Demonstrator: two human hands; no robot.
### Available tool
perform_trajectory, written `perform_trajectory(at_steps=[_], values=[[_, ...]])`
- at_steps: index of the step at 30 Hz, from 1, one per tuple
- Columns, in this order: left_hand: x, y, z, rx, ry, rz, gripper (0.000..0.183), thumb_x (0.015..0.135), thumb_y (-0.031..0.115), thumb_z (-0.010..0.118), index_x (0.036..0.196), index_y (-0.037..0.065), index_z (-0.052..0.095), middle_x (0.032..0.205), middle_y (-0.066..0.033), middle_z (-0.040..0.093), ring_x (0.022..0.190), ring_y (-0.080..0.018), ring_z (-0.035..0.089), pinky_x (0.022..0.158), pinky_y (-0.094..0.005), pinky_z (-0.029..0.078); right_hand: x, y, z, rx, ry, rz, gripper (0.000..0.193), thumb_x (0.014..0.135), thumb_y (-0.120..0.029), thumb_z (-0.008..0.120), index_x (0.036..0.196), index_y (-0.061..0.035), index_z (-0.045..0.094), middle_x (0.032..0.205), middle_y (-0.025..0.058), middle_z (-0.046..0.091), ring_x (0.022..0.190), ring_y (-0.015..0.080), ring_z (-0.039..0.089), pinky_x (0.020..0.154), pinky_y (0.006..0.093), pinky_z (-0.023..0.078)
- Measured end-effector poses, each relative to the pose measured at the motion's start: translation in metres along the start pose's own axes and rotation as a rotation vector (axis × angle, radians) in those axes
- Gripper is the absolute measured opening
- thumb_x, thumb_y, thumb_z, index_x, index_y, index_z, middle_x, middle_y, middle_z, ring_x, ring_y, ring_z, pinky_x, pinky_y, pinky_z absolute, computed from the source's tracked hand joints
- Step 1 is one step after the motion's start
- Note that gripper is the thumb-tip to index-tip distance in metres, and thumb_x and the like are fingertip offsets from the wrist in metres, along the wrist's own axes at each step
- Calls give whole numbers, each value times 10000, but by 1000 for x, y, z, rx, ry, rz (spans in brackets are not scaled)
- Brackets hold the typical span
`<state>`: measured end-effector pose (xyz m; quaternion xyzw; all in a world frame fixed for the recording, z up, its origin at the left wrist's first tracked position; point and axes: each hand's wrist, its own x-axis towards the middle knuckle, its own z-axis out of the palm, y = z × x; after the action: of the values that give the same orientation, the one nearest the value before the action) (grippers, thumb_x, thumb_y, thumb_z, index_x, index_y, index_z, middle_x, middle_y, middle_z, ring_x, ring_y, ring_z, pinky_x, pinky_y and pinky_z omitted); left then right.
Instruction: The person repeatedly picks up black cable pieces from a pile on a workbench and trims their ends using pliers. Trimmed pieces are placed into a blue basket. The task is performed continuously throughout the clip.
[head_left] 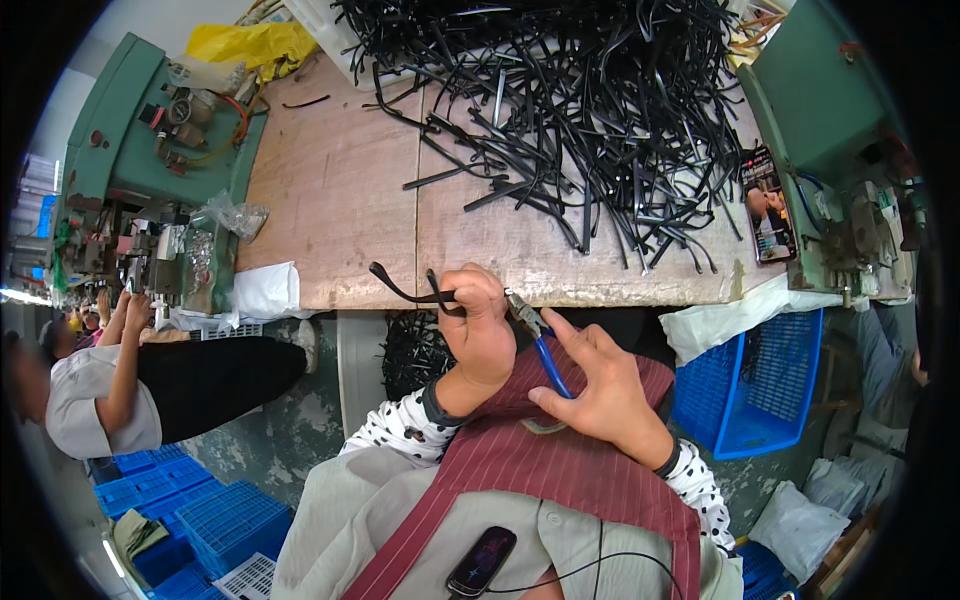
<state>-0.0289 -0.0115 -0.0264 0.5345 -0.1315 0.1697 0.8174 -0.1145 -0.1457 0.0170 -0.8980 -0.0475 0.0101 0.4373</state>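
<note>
My left hand (pixel 480 325) is closed around black eyeglass temples (pixel 405 295), whose curved ends stick out to the left at the table's front edge. In my right hand (pixel 612 390) are pliers (pixel 546 358) with blue handles. The metal jaws of the pliers meet the spot just beside my left fingertips; whether they grip a temple's end there I cannot tell. Across the table lies a large tangled heap of black eyeglass temples (pixel 590 130), beyond both hands.
A wooden table (pixel 330 200) spans the front, flanked by green machines (pixel 125 130). A phone (pixel 768 205) leans at the table's right. Below right stands a blue crate (pixel 765 385); more blue crates (pixel 235 525) are lower left. A co-worker (pixel 130 400) sits at left.
</note>
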Motion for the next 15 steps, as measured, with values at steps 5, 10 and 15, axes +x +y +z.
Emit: perform_trajectory(at_steps=[5,10,15], values=[[-5,-3,-1,79,15,11,344,1042,340,422,834,67,419,684,-5,395,581,-80,333,516,-234,267,-1,0,3,34,-28,32,833,636,-238,829,1396,-120,510,767,112,489,683,256,539,659,350,480],[2,9,-5,-72,53,-309,335,1052,340,400,829,90,410,686,15,392,571,-59,320,487,-224,261,-2,7,5,27,-46,46,793,669,-219,808,1399,-146,507,751,124,530,658,277,578,631,370,504],[24,-5,-11,199,21,-354,283,1052,287,421,1034,37,552,602,4,479,531,-58,406,523,-214,323,-4,12,6,104,-69,146,775,686,-240,808,1394,-145,508,749,128,551,637,284,589,616,377,511]])
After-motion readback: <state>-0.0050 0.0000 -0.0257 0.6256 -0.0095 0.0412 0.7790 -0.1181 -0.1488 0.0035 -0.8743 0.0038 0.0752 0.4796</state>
